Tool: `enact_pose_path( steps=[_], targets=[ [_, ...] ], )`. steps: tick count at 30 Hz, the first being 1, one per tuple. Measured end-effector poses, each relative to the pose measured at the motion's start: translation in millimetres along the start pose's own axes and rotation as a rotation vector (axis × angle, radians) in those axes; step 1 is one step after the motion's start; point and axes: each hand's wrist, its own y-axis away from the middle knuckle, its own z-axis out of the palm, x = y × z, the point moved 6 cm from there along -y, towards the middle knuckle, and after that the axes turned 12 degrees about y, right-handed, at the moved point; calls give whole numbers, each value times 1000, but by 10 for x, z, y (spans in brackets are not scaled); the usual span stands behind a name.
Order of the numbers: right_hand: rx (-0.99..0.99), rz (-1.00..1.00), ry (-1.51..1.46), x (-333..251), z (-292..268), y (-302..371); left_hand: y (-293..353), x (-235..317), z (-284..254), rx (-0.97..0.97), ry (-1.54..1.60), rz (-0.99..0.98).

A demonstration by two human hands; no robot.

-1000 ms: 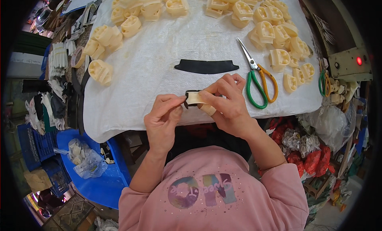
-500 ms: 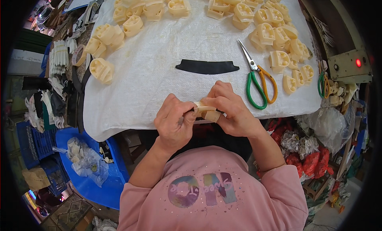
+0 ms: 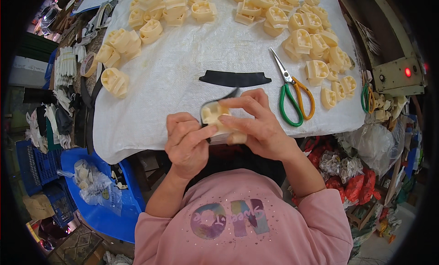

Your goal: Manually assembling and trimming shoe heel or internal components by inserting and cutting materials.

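Over the near edge of the cloth, my two hands hold a cream moulded plastic piece [image 3: 211, 113] with a black strip [image 3: 228, 95] curved along its far side, one end sticking out to the right. My left hand [image 3: 186, 138] is closed at the piece's left side, fingers curled. My right hand [image 3: 256, 123] grips it from the right, fingers over its top; motion blurs it a little. A second cream bit shows under my right fingers. Beyond them lies a flat black strip [image 3: 235, 78]. Scissors [image 3: 293, 93] with one green and one yellow handle rest to the right, blades slightly apart.
Cream plastic pieces [image 3: 315, 73] cluster along the right and far left of the white cloth [image 3: 160, 82]. A blue tub [image 3: 98, 217] with plastic bags stands lower left. At right are a metal box [image 3: 395, 76] with a red light, more scissors [image 3: 367, 99] and red bags [image 3: 361, 187].
The cream piece has been turned so its hollow face shows, and the black strip now curves out beyond it. My left hand has shifted slightly left and nearer; the right fingers have spread over the piece.
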Motion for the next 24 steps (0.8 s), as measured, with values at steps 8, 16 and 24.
enact_pose_path(
  steps=[8,16,24],
  targets=[
    [64,474,-561,85,238,450,-15,33,-182,83,139,-68],
    [454,881,-1392,138,428,567,89,135,33,-186,240,25],
    [394,570,-1158,-60,45,352,135,-72,127,-332,-320,-37]
  ],
)
